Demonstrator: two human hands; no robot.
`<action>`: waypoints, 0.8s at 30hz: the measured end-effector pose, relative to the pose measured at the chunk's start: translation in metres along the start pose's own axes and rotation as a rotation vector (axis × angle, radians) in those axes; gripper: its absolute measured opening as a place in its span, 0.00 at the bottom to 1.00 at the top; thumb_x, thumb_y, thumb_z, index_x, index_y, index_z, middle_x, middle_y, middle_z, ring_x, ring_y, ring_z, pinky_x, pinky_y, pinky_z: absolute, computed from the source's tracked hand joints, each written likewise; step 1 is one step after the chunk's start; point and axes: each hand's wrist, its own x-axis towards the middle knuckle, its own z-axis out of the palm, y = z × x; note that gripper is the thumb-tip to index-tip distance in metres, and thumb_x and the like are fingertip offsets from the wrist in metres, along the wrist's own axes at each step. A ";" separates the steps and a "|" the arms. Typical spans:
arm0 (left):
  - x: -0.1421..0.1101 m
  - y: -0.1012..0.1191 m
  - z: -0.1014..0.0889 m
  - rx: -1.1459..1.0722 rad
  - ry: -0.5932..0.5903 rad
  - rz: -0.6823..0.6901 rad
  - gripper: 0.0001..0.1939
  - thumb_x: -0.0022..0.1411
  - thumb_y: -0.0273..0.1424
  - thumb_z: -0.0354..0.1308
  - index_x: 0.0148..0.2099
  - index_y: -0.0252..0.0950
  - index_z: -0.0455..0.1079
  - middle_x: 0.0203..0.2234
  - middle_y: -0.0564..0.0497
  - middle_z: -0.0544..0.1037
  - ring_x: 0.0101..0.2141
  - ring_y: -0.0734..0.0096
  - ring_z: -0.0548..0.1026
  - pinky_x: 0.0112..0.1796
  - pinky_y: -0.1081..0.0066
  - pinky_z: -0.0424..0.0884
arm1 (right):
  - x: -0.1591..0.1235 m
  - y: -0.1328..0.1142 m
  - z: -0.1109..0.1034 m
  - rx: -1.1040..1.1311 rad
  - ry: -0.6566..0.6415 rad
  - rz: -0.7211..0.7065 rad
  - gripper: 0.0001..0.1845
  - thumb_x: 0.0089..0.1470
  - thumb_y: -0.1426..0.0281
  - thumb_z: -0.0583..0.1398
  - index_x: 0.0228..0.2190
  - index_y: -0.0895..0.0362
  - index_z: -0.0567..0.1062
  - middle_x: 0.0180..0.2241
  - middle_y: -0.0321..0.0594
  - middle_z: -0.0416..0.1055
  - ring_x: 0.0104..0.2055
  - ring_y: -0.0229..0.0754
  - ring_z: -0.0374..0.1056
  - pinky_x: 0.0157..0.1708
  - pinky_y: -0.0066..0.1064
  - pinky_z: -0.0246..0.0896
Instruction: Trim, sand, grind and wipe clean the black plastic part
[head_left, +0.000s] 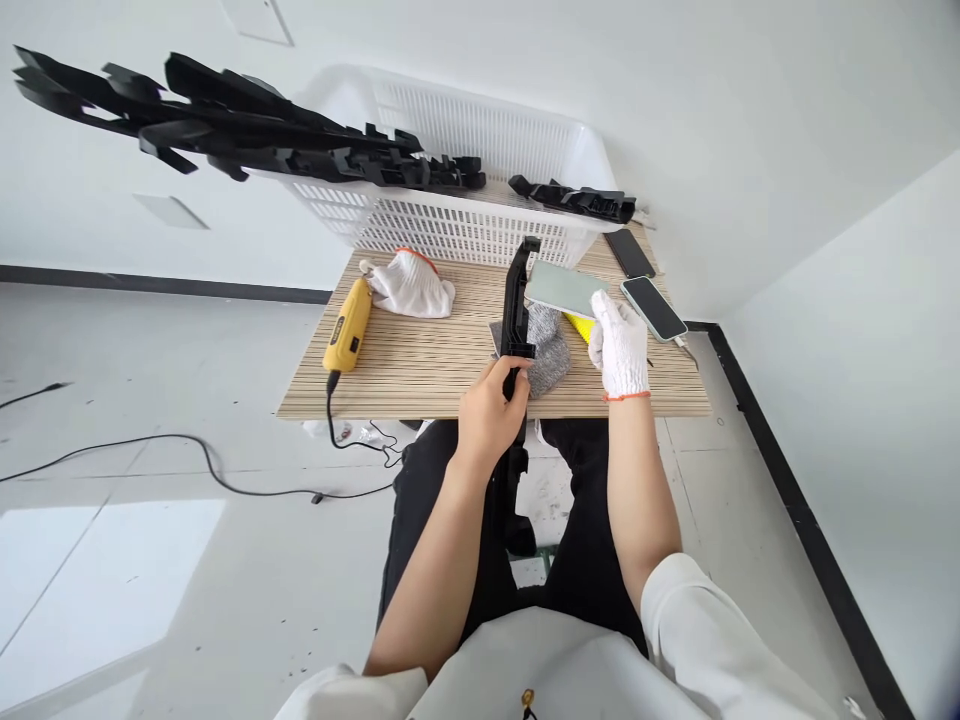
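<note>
My left hand (491,405) is bare and closed round a long black plastic trim part (516,310). The part stands lengthwise away from me, crossing the table's front edge, with its near end between my legs. My right hand (621,350) wears a white knit glove with an orange cuff edge. Its fingers pinch the right end of a flat pale green rectangular piece (566,288); I cannot make out its kind. The piece's left end is close beside the black part. Below it lie a grey cloth (550,350) and something yellow (582,326), partly hidden.
On the striped wooden table (420,385) lie a corded yellow power tool (349,330) and a loose white glove (414,285). Two phones (655,307) rest at the right. Behind, a white plastic basket (450,235) bears several black parts (300,140). A cable (217,482) crosses the floor.
</note>
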 end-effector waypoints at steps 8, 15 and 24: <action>0.007 0.008 0.002 -0.063 -0.035 -0.092 0.10 0.69 0.31 0.53 0.48 0.43 0.75 0.39 0.54 0.80 0.19 0.80 0.62 0.31 0.71 0.58 | -0.011 -0.016 -0.002 0.161 -0.388 -0.051 0.20 0.51 0.57 0.67 0.44 0.50 0.71 0.32 0.32 0.77 0.19 0.32 0.67 0.13 0.22 0.56; 0.009 0.007 0.006 -0.096 -0.002 -0.105 0.10 0.69 0.31 0.53 0.47 0.43 0.75 0.37 0.55 0.79 0.19 0.79 0.61 0.30 0.71 0.59 | 0.003 0.000 0.029 0.143 -0.243 -0.157 0.18 0.49 0.61 0.69 0.36 0.49 0.66 0.28 0.26 0.69 0.19 0.29 0.65 0.15 0.20 0.57; 0.008 0.005 0.009 0.014 -0.011 -0.089 0.09 0.69 0.32 0.55 0.47 0.44 0.75 0.38 0.56 0.81 0.18 0.81 0.60 0.29 0.72 0.59 | 0.014 0.018 0.023 0.063 -0.263 -0.228 0.16 0.54 0.62 0.67 0.44 0.47 0.75 0.33 0.30 0.72 0.24 0.28 0.65 0.22 0.22 0.62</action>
